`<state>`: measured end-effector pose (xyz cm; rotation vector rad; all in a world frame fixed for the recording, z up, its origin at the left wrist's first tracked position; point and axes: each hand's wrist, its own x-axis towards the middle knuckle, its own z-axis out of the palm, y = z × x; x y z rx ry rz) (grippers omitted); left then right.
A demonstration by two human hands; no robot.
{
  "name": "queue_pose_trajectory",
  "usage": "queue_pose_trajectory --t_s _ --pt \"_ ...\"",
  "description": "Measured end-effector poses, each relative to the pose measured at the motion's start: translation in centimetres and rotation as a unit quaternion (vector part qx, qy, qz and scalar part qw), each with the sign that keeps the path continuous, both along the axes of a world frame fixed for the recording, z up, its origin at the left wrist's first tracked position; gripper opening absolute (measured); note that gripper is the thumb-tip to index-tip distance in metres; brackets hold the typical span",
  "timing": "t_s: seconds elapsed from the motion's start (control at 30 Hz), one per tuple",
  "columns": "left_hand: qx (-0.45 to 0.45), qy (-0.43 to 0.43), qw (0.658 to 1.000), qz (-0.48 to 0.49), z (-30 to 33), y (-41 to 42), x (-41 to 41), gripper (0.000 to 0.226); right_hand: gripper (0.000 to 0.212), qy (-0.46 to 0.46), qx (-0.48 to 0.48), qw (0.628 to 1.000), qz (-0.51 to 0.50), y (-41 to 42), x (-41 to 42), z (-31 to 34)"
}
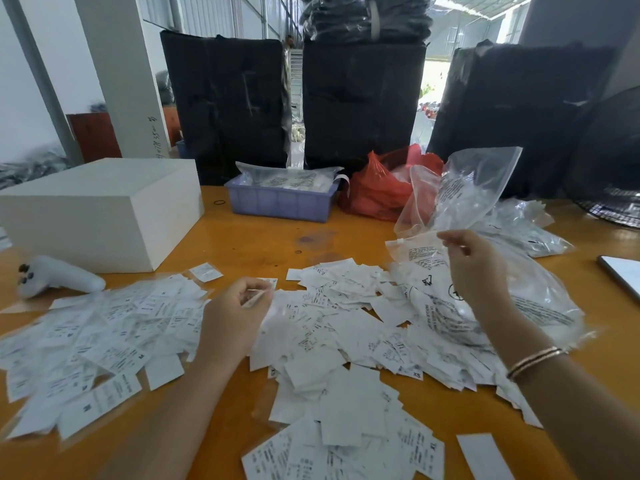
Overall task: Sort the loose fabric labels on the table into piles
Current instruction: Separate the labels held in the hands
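White fabric labels with black print lie in heaps on the orange table (pixel 242 237). One heap (pixel 93 337) spreads at the left, a larger heap (pixel 346 341) fills the middle and front. My left hand (pixel 239 313) hovers between the two heaps, its fingers curled round a small label or two. My right hand (pixel 474 268) is raised at the right and pinches the edge of a clear printed plastic bag (pixel 460 192), which stands up above more clear bags (pixel 512 306) lying on the labels.
A white box (pixel 100 213) stands at the left, a white controller (pixel 59 277) in front of it. A lavender bin (pixel 280 199) and a red plastic bag (pixel 377 188) sit at the back, before tall black bundles (pixel 360 105). A fan (pixel 609 168) is far right.
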<state>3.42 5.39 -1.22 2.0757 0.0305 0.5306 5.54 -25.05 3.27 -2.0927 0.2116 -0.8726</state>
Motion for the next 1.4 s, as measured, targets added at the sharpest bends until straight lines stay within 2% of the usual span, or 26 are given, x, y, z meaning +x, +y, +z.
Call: queue_pose_trajectory --t_s 0.07,0.13,0.2,0.27,0.37,0.47,0.6,0.7,0.87,0.97,1.03,1.1,1.2,1.3,1.4 --pt "0.103 -0.004 0.994 0.022 -0.3 0.4 0.1 0.005 0.027 0.116 -0.067 0.99 -0.038 -2.9 1.5 -0.7" --pt "0.196 0.022 0.979 0.051 -0.4 0.8 0.3 0.01 0.024 0.231 -0.151 0.96 -0.036 -4.6 2.5 -1.6" --pt "0.267 0.047 0.958 0.094 -0.5 1.1 0.5 0.014 0.02 0.3 -0.184 0.935 -0.037 -5.1 2.9 -2.3" --pt "0.314 0.054 0.939 0.129 -0.6 1.5 0.6 0.017 0.022 0.325 -0.191 0.925 -0.049 -4.8 2.7 -2.5" --pt "0.33 0.034 0.933 0.141 -0.7 1.6 0.6 0.02 0.026 0.325 -0.231 0.915 -0.064 -4.4 2.5 -2.1" --pt "0.319 -0.014 0.941 0.112 -0.8 0.9 0.4 0.019 0.028 0.319 -0.211 0.922 -0.058 -4.1 2.1 -1.7" --pt "0.285 -0.087 0.955 0.006 -1.0 -0.4 -0.1 0.014 0.036 0.306 -0.161 0.937 -0.041 -4.4 1.7 -1.4" --pt "0.286 -0.106 0.95 -0.073 -1.3 -1.4 -0.5 0.013 0.04 0.301 -0.185 0.934 -0.055 -4.6 1.3 -1.0" --pt "0.272 -0.128 0.945 -0.129 -1.7 -1.6 -0.6 0.011 0.042 0.195 -0.303 0.926 -0.114 -3.7 0.6 -0.5" --pt "0.264 -0.128 0.947 -0.134 -1.7 -1.5 -0.5 0.01 0.035 0.18 -0.312 0.926 -0.115 -3.1 0.5 -0.2" --pt "0.26 -0.124 0.948 -0.136 -1.6 -1.5 -0.6 0.01 0.032 0.131 -0.298 0.939 -0.108 -2.5 0.1 0.3" --pt "0.243 -0.121 0.952 -0.142 -1.4 -1.6 -0.7 0.012 0.026 0.053 -0.256 0.962 -0.074 -1.3 -0.6 1.0" --pt "0.189 -0.11 0.96 -0.175 -1.1 -1.7 -0.9 0.014 0.015 0.0 -0.168 0.983 0.07 2.1 -2.2 1.9" --pt "0.137 -0.054 0.968 -0.204 -0.9 -2.0 -1.1 0.013 0.01 0.034 -0.151 0.962 0.224 5.9 -3.8 1.7" --pt "0.062 -0.005 0.97 -0.235 -0.5 -2.0 -1.3 0.034 0.013 0.112 -0.073 0.929 0.346 8.5 -4.5 0.0"
